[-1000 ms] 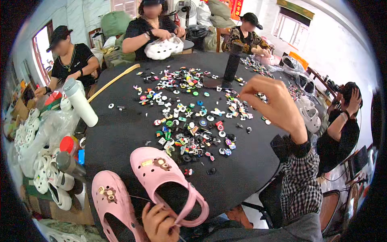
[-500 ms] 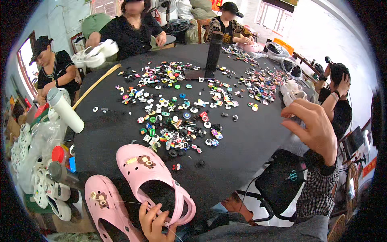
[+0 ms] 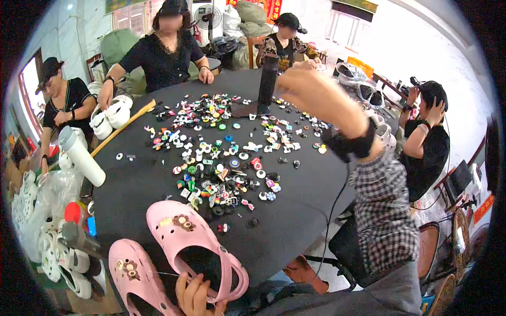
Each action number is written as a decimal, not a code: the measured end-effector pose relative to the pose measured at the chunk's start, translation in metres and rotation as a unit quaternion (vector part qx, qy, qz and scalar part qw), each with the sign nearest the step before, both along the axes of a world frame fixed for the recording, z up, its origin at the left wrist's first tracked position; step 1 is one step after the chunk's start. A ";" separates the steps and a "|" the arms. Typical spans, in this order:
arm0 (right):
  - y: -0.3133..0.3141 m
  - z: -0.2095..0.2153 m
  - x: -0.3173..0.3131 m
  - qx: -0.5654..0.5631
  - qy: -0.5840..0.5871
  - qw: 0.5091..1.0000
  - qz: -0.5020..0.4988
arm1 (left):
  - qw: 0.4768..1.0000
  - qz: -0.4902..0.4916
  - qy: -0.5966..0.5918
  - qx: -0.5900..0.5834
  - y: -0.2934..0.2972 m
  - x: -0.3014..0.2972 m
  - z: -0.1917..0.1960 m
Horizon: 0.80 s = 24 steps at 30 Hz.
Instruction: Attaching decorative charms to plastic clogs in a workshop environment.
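Observation:
Near the table's front edge lie two pink clogs. The right-hand clog has its heel strap toward me, and a brown bear charm and a small yellow charm sit on its toe. My left hand has its fingers curled over this clog's side. A thin pale strand runs from near my fingers toward the left clog, which carries matching charms. My right hand, blurred, is stretched far over the table, above the right part of the charms, beside a black upright post. Its fingertips cannot be made out.
Left of the table stand a white bottle, a grey-lidded bottle and white clogs. A wooden stick lies along the far-left edge. Several people sit around; one person's hand is at white clogs. A cable hangs from my right wrist.
My right hand has reached forward and left over the table. The person at the far left side has lowered the white clogs to the table edge. My left hand stays at the pink clog.

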State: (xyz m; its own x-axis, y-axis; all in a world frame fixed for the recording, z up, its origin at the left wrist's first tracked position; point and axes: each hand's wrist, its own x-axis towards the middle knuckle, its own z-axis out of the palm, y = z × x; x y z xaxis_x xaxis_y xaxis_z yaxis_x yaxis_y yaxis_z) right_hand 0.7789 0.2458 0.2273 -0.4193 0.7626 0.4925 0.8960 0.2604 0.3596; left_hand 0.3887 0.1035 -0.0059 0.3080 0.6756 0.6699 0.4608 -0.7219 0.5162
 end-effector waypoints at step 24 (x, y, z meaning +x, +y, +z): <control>0.064 -0.213 -0.022 -0.297 0.317 0.895 0.103 | 0.990 0.052 0.033 0.123 0.003 -0.008 -0.049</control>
State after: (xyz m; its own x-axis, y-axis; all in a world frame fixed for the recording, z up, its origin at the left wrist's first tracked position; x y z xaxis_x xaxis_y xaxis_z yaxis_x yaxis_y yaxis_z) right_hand 0.7567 0.3094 0.0139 -0.3611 0.9075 0.2147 0.7822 0.4201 -0.4601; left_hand 0.3803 0.1070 -0.0550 0.2946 0.5242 0.7990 0.5664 -0.7692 0.2959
